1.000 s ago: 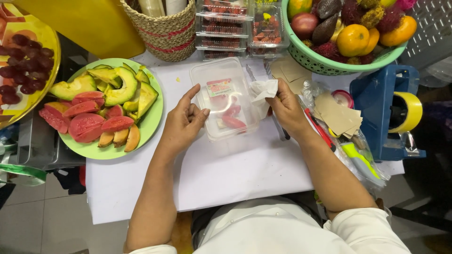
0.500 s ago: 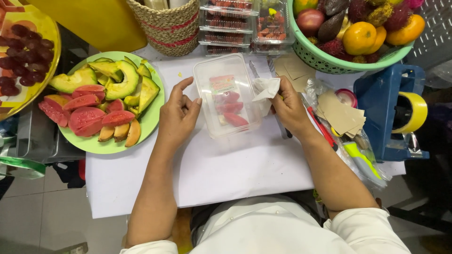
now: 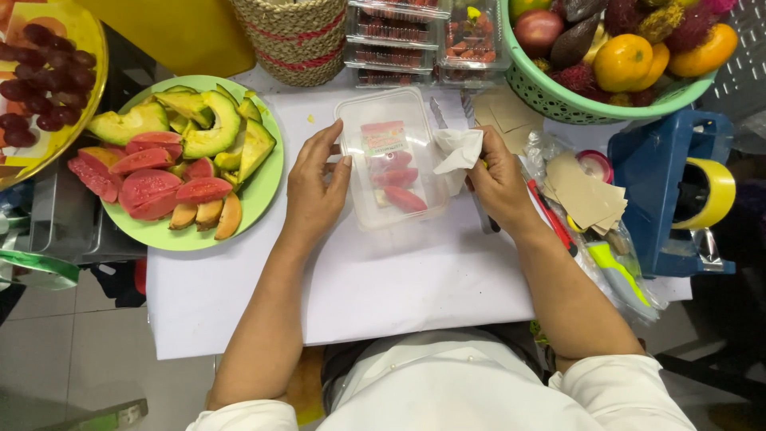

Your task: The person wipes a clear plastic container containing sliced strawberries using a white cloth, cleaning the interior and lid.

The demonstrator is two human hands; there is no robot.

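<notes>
Head view is looking down at a white sheet (image 3: 383, 295) covering the counter, where a clear plastic container (image 3: 391, 156) with red fruit slices (image 3: 396, 179) inside is sitting at the centre of the frame. The left hand (image 3: 315, 187) is resting against the container's left wall, fingers loosely spread and touching it rather than clamped. The right hand (image 3: 499, 183) is pressing at the container's right edge, fingers closed on a crumpled white tissue (image 3: 459, 152). At the left of the frame a green plate (image 3: 263, 195) is carrying avocado wedges and pink guava slices. At the upper right a green basket (image 3: 574, 100) is holding mixed fruit, and a blue tape dispenser (image 3: 674, 191) is standing at the right edge.
</notes>
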